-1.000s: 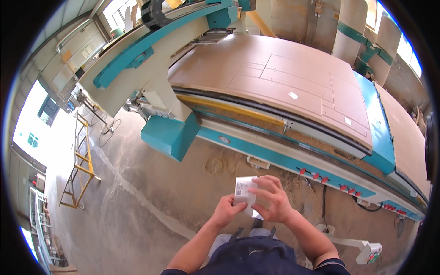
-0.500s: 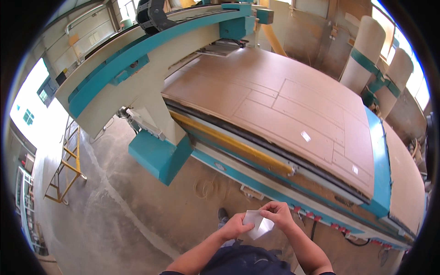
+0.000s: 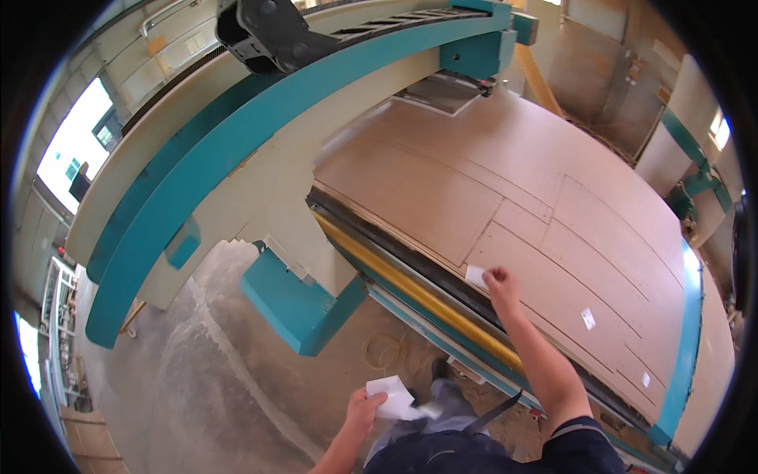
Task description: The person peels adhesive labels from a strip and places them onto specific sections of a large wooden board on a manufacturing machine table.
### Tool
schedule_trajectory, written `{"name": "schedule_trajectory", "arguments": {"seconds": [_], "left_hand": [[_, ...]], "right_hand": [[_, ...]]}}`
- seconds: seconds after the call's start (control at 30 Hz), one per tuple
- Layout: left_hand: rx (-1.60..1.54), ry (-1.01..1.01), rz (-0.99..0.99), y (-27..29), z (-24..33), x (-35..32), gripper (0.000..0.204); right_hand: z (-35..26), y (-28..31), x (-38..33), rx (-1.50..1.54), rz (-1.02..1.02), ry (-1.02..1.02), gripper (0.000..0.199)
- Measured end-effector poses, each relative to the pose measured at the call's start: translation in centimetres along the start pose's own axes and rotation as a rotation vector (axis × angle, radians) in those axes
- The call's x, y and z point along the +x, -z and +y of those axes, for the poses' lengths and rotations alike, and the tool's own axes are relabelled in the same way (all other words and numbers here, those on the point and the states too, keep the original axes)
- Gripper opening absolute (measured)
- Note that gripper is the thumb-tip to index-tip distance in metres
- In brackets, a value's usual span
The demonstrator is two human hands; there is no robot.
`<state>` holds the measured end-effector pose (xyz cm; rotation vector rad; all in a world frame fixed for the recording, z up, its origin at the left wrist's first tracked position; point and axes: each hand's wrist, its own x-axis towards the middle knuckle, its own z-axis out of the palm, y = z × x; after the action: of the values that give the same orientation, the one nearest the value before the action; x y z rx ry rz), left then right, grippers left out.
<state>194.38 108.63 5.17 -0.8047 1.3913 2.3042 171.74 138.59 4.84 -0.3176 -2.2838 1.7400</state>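
My right hand (image 3: 503, 291) reaches over the large brown board (image 3: 410, 178) on the machine bed. Its fingers pinch a white label (image 3: 475, 276), which lies at the board's near edge beside a cut line. Whether the label is stuck down cannot be seen. Low in front of my body, my left hand (image 3: 362, 412) grips a folded strip of white label paper (image 3: 390, 395), thumb on top. Two white labels, one (image 3: 588, 318) near the middle right and another (image 3: 646, 379) closer to the right end, lie on the board. Thin grooves divide its surface into rectangles.
A teal and cream gantry (image 3: 260, 150) spans the board's left side, with a teal housing (image 3: 296, 304) hanging below. The yellow rail (image 3: 418, 288) runs along the bed's near side. Coiled thin hose (image 3: 383, 350) lies on the dusty floor. A teal strip (image 3: 685, 347) borders the board's right end.
My right hand has left the paper and moved forward over the board with a label. My left hand keeps the strip and has shifted left. The view has moved closer to the gantry.
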Motion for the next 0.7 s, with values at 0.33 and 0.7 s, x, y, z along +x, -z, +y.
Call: {"name": "schedule_trajectory", "arguments": {"seconds": [0.33, 0.7], "left_hand": [[-0.164, -0.2, 0.39, -3.4, 6.8, 3.6, 0.022], [-0.23, -0.286, 0.245, -9.7, 10.9, 6.5, 0.023]], "right_hand": [[6.3, -11.5, 16.1, -0.671, -0.279, 0.654, 0.03], [4.3, -5.8, 11.2, -0.898, -0.664, 0.763, 0.063]]}}
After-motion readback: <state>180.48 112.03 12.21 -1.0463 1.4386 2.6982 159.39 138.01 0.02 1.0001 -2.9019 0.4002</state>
